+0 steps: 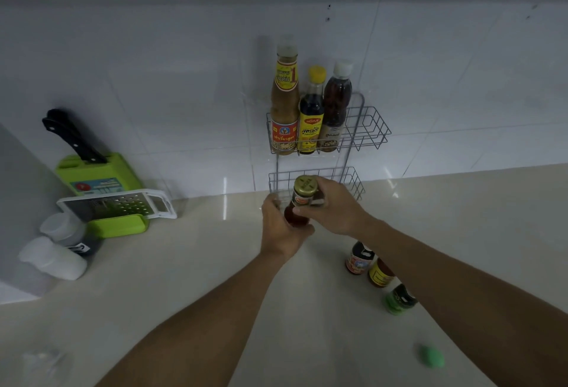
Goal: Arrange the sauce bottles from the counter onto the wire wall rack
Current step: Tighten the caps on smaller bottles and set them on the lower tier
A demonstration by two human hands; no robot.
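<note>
Because the upper basket (373,128) of the wire wall rack (358,116) already holds three bottles at its left, both hands carry the gold-capped sauce bottle (299,203) before the lower basket (353,182): left hand (281,226) fingers wrap its body, right hand (333,211) fingers pinch its neck, steadying it upright; three more bottles (379,276) wait on the surface (184,263) at near right

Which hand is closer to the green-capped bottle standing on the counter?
Right. The right hand grips the gold-capped bottle by the neck; its forearm passes just above the green-capped bottle. The left hand, holding the same bottle's body, is farther left.
</note>
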